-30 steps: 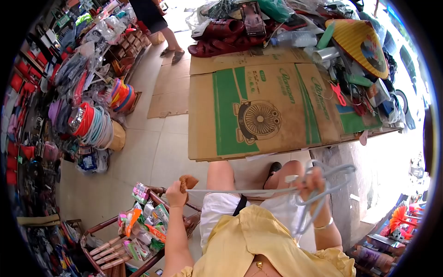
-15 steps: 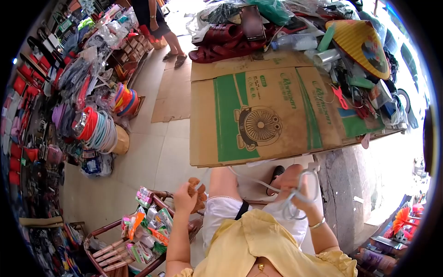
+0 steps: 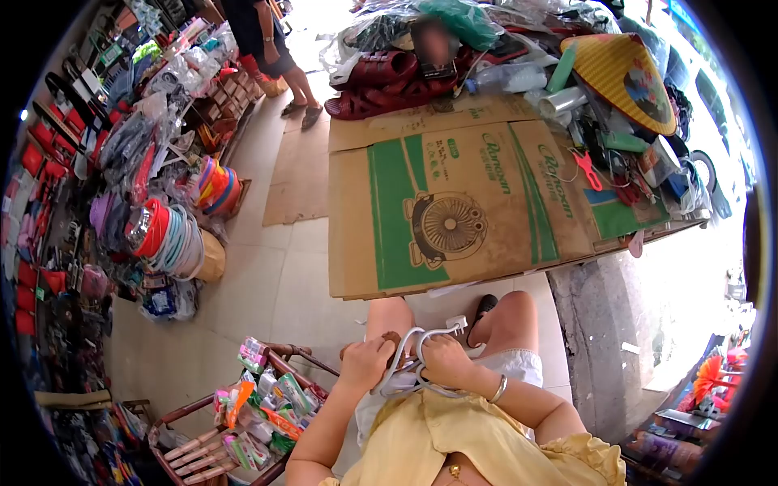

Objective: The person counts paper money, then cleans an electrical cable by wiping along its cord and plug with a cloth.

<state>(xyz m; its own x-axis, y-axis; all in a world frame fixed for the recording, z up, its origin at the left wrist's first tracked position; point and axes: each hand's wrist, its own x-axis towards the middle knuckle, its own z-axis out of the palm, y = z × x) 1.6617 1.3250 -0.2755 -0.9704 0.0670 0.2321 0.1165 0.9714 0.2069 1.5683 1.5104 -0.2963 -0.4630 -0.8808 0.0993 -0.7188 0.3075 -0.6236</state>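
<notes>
Over my lap, my left hand (image 3: 366, 363) is closed around a brown, rough-textured object, mostly hidden by the fingers; its kind I cannot make out. Close beside it, my right hand (image 3: 448, 362) grips a looped pale grey power cord (image 3: 395, 374). Its white plug (image 3: 457, 324) sticks out above the right hand. Loops of the cord lie between both hands and hang toward the yellow shirt. Just beyond my knees is a flattened cardboard box (image 3: 506, 219) with a fan printed on it.
At lower left stands a chair-like frame (image 3: 166, 419) holding packaged goods. Coloured hoses and basins (image 3: 182, 243) stand farther left. Dark red sandals (image 3: 381, 95), bottles and a yellow conical hat (image 3: 620, 77) sit at the cardboard's back. A person (image 3: 271, 57) stands in the aisle.
My right hand has moved left and inward with the coiled cord, and my left hand has moved right with the brown object. The hands are now close together over the lap.
</notes>
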